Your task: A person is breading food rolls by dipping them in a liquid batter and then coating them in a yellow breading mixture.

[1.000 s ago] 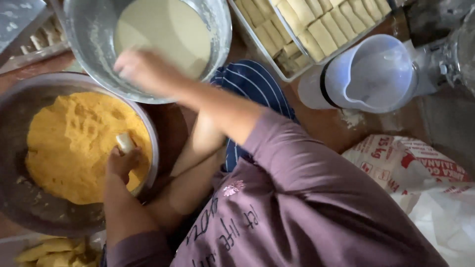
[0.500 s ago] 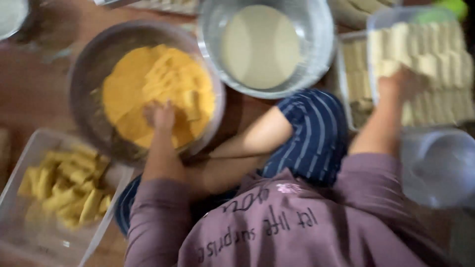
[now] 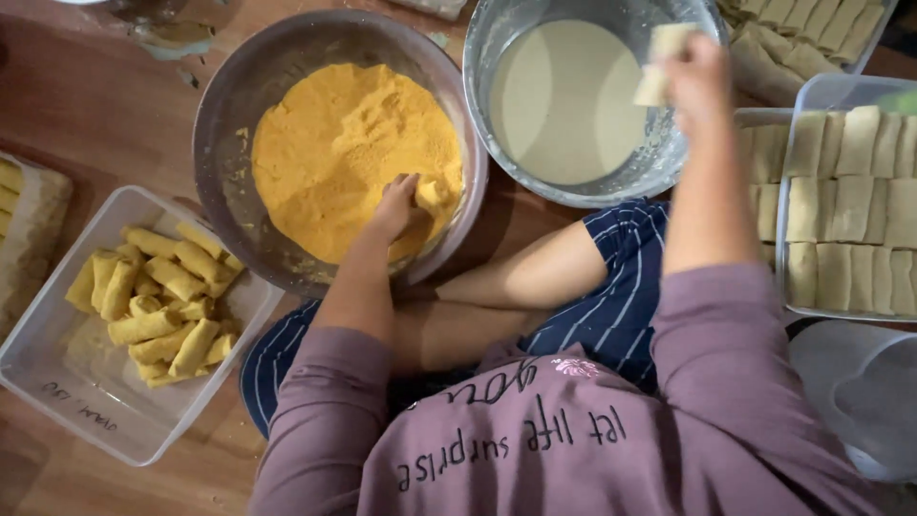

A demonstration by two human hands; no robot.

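My left hand (image 3: 394, 205) is down in a metal bowl (image 3: 229, 115) of orange-yellow crumbs (image 3: 334, 143), fingers closed on a crumb-covered roll (image 3: 431, 195). My right hand (image 3: 695, 76) is raised over a second metal bowl (image 3: 487, 48) of pale liquid batter (image 3: 564, 105), pinching a pale uncoated roll (image 3: 659, 62) above the batter's right side. Both bowls stand on the wooden floor in front of my crossed legs.
A clear plastic tub (image 3: 57, 373) with several crumb-coated rolls (image 3: 158, 296) sits at the left. Trays (image 3: 812, 91) of pale uncoated rolls (image 3: 850, 191) lie at the right. A pale plastic jug (image 3: 860, 392) stands at the lower right. More coated rolls (image 3: 10, 191) show at the far left edge.
My right hand moved from the tray at the right to over the batter bowl, now holding a pale roll. My left hand stayed in the crumb bowl. The view shifted.
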